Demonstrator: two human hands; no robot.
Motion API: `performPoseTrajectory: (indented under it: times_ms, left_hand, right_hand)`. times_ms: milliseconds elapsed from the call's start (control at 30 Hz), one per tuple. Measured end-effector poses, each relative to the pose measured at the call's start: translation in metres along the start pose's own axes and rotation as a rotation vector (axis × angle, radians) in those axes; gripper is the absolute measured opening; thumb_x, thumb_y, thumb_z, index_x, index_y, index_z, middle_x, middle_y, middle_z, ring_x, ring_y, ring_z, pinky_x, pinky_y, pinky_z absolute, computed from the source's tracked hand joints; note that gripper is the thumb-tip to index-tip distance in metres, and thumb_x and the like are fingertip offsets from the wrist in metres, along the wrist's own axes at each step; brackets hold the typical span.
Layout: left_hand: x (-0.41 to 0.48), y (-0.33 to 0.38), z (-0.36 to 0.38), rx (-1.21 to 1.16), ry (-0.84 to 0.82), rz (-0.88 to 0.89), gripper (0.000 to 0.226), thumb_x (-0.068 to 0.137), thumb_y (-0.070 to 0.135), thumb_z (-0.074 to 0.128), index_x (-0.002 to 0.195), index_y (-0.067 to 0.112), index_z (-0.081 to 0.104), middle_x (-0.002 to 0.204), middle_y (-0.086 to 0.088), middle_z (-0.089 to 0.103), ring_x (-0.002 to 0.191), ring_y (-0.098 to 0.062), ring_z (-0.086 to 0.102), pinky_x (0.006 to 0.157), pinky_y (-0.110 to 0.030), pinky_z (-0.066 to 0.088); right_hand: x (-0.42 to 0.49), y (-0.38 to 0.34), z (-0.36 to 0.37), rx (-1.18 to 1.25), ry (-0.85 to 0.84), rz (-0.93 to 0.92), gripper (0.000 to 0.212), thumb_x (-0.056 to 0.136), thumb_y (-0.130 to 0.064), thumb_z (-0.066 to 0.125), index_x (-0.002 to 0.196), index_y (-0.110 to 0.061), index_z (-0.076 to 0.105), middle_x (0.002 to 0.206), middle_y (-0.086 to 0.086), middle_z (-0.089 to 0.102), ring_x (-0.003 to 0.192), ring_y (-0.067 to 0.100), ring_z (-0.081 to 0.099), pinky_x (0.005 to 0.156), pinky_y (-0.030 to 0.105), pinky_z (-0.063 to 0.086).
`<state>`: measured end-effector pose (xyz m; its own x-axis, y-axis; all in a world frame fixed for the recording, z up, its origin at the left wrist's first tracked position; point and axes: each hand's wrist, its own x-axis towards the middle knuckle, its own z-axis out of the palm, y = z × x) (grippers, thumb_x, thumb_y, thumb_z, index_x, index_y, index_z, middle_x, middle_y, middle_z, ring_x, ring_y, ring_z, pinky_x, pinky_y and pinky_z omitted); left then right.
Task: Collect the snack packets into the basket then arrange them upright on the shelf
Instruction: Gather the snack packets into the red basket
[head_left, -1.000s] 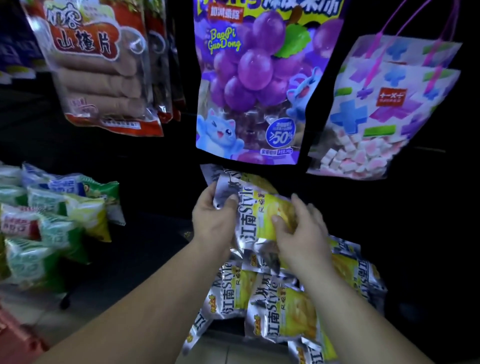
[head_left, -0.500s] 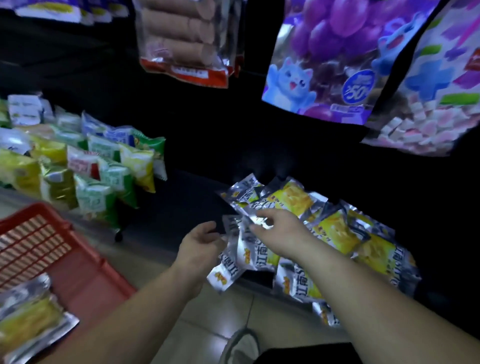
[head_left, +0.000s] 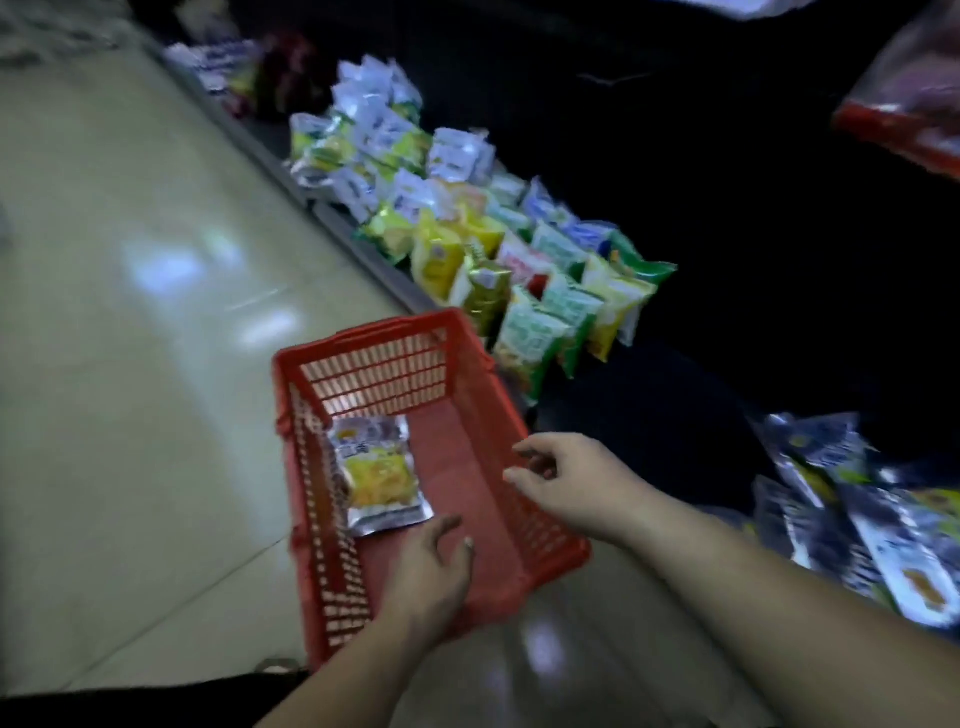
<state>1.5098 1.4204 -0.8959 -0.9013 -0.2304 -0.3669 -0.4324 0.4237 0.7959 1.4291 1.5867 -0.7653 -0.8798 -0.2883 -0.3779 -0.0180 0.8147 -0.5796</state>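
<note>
A red plastic basket (head_left: 363, 343) stands on the tiled floor beside the low shelf. One silver and yellow snack packet (head_left: 376, 473) lies flat inside it near the left wall. My left hand (head_left: 434, 566) hovers over the basket's near end, just below that packet, fingers loosely curled and holding nothing. My right hand (head_left: 563, 478) is above the basket's right rim with fingers relaxed and nothing in it. More silver and yellow packets (head_left: 852, 514) lie in a heap on the shelf at the right.
Rows of green, yellow and white snack packets (head_left: 519, 270) stand along the low shelf's edge behind the basket. A red-edged hanging bag (head_left: 904, 109) is at the upper right. Pale tiled floor (head_left: 130, 338) spreads to the left. The shelf's back is dark.
The view has swung left and down from the packet heap to the basket. Both hands left the silver packets on the shelf and now hang over the basket, holding nothing.
</note>
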Motion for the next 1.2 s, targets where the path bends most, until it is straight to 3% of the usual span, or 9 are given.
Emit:
performPoseTrajectory:
  times_ms: [200, 267, 433, 533, 667, 800, 933, 1067, 1200]
  left_hand:
    - [0.052, -0.035, -0.047, -0.004, -0.006, -0.083, 0.046, 0.083, 0.037, 0.055, 0.126, 0.025, 0.067, 0.123, 0.008, 0.069, 0.116, -0.013, 0.064, 0.102, -0.034, 0.050]
    - [0.076, -0.041, -0.051, 0.009, 0.036, -0.134, 0.044, 0.086, 0.031, 0.054, 0.129, 0.025, 0.065, 0.128, 0.000, 0.065, 0.116, -0.019, 0.061, 0.100, -0.037, 0.050]
    - [0.141, -0.062, -0.041, 0.134, 0.067, -0.412, 0.066, 0.093, 0.044, 0.058, 0.154, 0.032, 0.037, 0.162, -0.020, 0.021, 0.147, -0.037, 0.032, 0.122, -0.039, 0.027]
    - [0.172, -0.073, -0.026, 0.205, -0.006, -0.523, 0.075, 0.092, 0.057, 0.055, 0.158, 0.042, 0.022, 0.167, -0.020, -0.002, 0.154, -0.041, 0.010, 0.126, -0.044, 0.017]
    - [0.190, -0.086, -0.013, 0.209, -0.032, -0.563, 0.086, 0.083, 0.067, 0.061, 0.156, 0.050, 0.018, 0.168, -0.014, -0.008, 0.153, -0.042, 0.011, 0.125, -0.044, 0.018]
    - [0.191, -0.098, -0.002, 0.081, -0.023, -0.515, 0.094, 0.076, 0.069, 0.068, 0.156, 0.049, 0.022, 0.165, -0.007, 0.018, 0.151, -0.032, 0.023, 0.124, -0.042, 0.021]
    - [0.195, -0.106, 0.012, -0.098, 0.063, -0.410, 0.084, 0.079, 0.040, 0.078, 0.153, 0.034, 0.039, 0.148, 0.002, 0.041, 0.140, -0.022, 0.044, 0.118, -0.037, 0.036]
    - [0.190, -0.084, -0.001, -0.251, 0.246, -0.298, 0.057, 0.087, 0.016, 0.075, 0.140, 0.010, 0.056, 0.135, -0.002, 0.058, 0.123, -0.018, 0.059, 0.110, -0.038, 0.048]
    - [0.173, -0.032, -0.040, -0.344, 0.308, -0.239, 0.032, 0.086, 0.014, 0.073, 0.118, 0.017, 0.069, 0.116, -0.004, 0.071, 0.102, -0.020, 0.071, 0.094, -0.041, 0.059]
  right_hand:
    - [0.099, -0.057, 0.068, -0.169, -0.308, -0.133, 0.056, 0.094, -0.050, 0.063, 0.143, -0.023, 0.056, 0.141, 0.001, 0.061, 0.128, 0.015, 0.057, 0.102, 0.023, 0.042]
    - [0.128, -0.054, 0.091, -0.160, -0.271, -0.129, 0.053, 0.094, -0.049, 0.061, 0.141, -0.024, 0.058, 0.139, -0.001, 0.063, 0.127, 0.016, 0.058, 0.103, 0.026, 0.045]
    - [0.163, -0.010, 0.124, -0.003, -0.153, -0.046, 0.032, 0.093, -0.033, 0.066, 0.123, -0.022, 0.071, 0.114, -0.002, 0.074, 0.106, 0.014, 0.067, 0.094, 0.029, 0.052]
    - [0.177, 0.011, 0.131, 0.029, -0.120, -0.029, 0.033, 0.094, -0.033, 0.065, 0.125, -0.022, 0.070, 0.118, -0.004, 0.073, 0.109, 0.009, 0.065, 0.088, 0.019, 0.045]
    - [0.198, 0.014, 0.138, 0.087, -0.189, -0.041, 0.040, 0.094, -0.036, 0.066, 0.130, -0.018, 0.066, 0.118, -0.001, 0.071, 0.106, 0.011, 0.064, 0.089, 0.021, 0.047]
    - [0.211, 0.018, 0.136, 0.195, -0.185, 0.026, 0.039, 0.095, -0.028, 0.067, 0.130, -0.011, 0.065, 0.103, 0.001, 0.067, 0.076, 0.000, 0.063, 0.067, 0.014, 0.044]
    - [0.218, 0.031, 0.130, 0.266, -0.164, 0.091, 0.033, 0.095, -0.025, 0.068, 0.124, -0.011, 0.066, 0.086, -0.006, 0.064, 0.053, -0.002, 0.061, 0.045, 0.009, 0.040]
    - [0.217, 0.029, 0.120, 0.313, -0.141, 0.113, 0.038, 0.092, -0.032, 0.070, 0.126, -0.015, 0.067, 0.086, -0.003, 0.064, 0.076, 0.014, 0.064, 0.054, 0.022, 0.040]
    - [0.204, 0.017, 0.101, 0.394, -0.098, 0.111, 0.033, 0.094, -0.032, 0.069, 0.126, -0.022, 0.068, 0.085, -0.014, 0.058, 0.074, 0.000, 0.055, 0.067, 0.021, 0.046]
